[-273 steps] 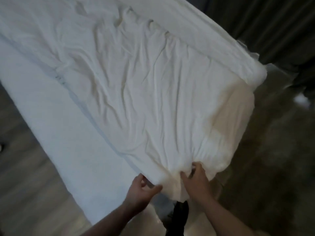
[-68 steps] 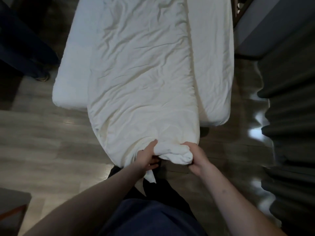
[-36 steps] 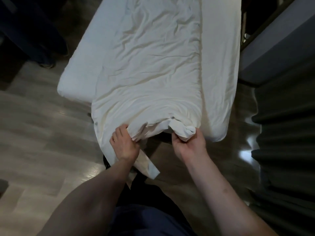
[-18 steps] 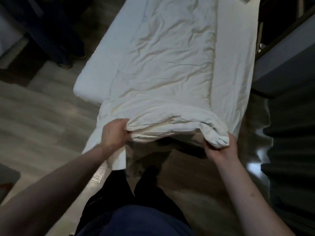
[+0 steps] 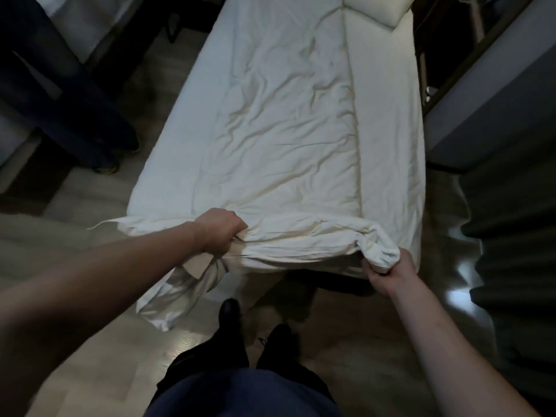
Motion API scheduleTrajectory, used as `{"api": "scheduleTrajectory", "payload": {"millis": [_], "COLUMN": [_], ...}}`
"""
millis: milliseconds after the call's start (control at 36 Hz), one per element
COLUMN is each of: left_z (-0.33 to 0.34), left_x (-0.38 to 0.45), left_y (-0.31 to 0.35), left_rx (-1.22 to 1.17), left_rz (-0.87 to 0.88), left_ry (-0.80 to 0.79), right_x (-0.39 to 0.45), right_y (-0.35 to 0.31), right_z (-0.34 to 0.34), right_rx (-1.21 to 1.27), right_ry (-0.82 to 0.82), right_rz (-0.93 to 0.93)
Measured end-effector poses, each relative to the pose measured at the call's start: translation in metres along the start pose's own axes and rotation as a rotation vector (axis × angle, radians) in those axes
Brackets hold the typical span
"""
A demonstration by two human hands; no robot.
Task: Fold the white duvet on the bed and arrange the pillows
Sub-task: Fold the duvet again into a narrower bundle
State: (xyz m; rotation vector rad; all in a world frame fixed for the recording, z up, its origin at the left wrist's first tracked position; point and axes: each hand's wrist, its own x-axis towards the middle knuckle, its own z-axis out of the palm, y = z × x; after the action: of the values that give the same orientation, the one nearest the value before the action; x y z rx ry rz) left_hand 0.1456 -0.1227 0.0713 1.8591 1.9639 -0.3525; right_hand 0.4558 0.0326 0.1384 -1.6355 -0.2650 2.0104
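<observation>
Left hand (image 5: 221, 231) and right hand (image 5: 388, 270) grip the duvet (image 5: 279, 139) foot edge, spread apart to tension it for folding up the bed (image 5: 391, 115).

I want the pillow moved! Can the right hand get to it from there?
Probably not. The right hand grips the duvet at the foot end, and the pillow lies at the far end of the bed.

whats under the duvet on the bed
Under the white duvet lies the white mattress, bare along both sides. The left hand and right hand grip the duvet's near edge. Anything beneath its middle is covered.
</observation>
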Motion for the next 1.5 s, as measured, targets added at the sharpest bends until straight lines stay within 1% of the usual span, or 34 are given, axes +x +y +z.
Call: {"api": "scheduleTrajectory", "payload": {"millis": [83, 167, 250, 389, 444, 528, 611, 750, 833, 889, 944, 1000, 1083, 1111, 1167, 1222, 1306, 1333, 1389, 1444, 1472, 1500], "left_z": [-0.017, -0.038, -0.064, -0.106, -0.119, -0.140, -0.165, -0.202, -0.219, -0.224, -0.222, -0.209, -0.174, -0.161, -0.135, -0.110, -0.081, -0.076, -0.075, -0.083, -0.088, -0.096], "left_x": [0.019, 0.045, 0.072, 0.127, 0.153, 0.191, 0.233, 0.302, 0.343, 0.366, 0.386, 0.400, 0.397, 0.390, 0.368, 0.341, 0.310, 0.304, 0.306, 0.322, 0.333, 0.344], "left_y": [-0.013, -0.031, -0.047, -0.073, -0.086, -0.102, -0.108, -0.115, -0.122, -0.130, -0.137, -0.142, -0.151, -0.154, -0.163, -0.175, -0.195, -0.201, -0.212, -0.223, -0.229, -0.234], "left_rx": [-0.013, -0.003, 0.021, 0.077, 0.137, 0.271, 0.338, 0.430, 0.458, 0.429, 0.348, 0.178, -0.248, -0.332, -0.395, -0.386, -0.318, -0.298, -0.286, -0.282, -0.264, -0.236], "left_rz": [0.062, 0.101, 0.083, 0.028, 0.010, 0.022, 0.039, 0.021, 0.005, -0.034, -0.084, -0.155, -0.301, -0.329, -0.369, -0.381, -0.391, -0.383, -0.352, -0.298, -0.272, -0.265], "left_ry": [-0.036, -0.109, -0.177, -0.265, -0.259, -0.215, -0.209, -0.206, -0.117, -0.068, -0.036, 0.035, 0.307, 0.389, 0.469, 0.433, 0.259, 0.230, 0.264, 0.315, 0.313, 0.276], "right_x": [0.009, 0.029, 0.049, 0.085, 0.102, 0.137, 0.175, 0.233, 0.268, 0.291, 0.312, 0.328, 0.348, 0.352, 0.360, 0.368, 0.378, 0.382, 0.390, 0.396, 0.400, 0.403], "right_y": [-0.008, -0.022, -0.039, -0.074, -0.089, -0.110, -0.135, -0.190, -0.218, -0.233, -0.242, -0.247, -0.244, -0.241, -0.230, -0.216, -0.195, -0.189, -0.179, -0.172, -0.170, -0.169], "right_z": [0.016, 0.030, 0.044, 0.072, 0.089, 0.109, 0.124, 0.146, 0.157, 0.167, 0.177, 0.186, 0.188, 0.187, 0.183, 0.179, 0.176, 0.176, 0.175, 0.172, 0.169, 0.166], "right_rx": [0.002, -0.050, -0.081, -0.121, -0.208, -0.431, -0.584, -0.871, -0.982, -1.014, -1.035, -1.118, -1.342, -1.464, -1.641, -1.612, -1.368, -1.305, -1.173, -1.134, -1.139, -1.136], "right_ry": [-0.017, 0.026, 0.085, 0.123, 0.126, 0.156, 0.187, 0.311, 0.391, 0.396, 0.365, 0.299, 0.215, 0.205, 0.198, 0.227, 0.252, 0.252, 0.262, 0.288, 0.307, 0.316], "right_rz": [-0.014, -0.052, -0.094, -0.124, -0.143, -0.237, -0.329, -0.451, -0.493, -0.468, -0.415, -0.314, -0.213, -0.216, -0.247, -0.233, -0.240, -0.232, -0.198, -0.161, -0.150, -0.159]}}
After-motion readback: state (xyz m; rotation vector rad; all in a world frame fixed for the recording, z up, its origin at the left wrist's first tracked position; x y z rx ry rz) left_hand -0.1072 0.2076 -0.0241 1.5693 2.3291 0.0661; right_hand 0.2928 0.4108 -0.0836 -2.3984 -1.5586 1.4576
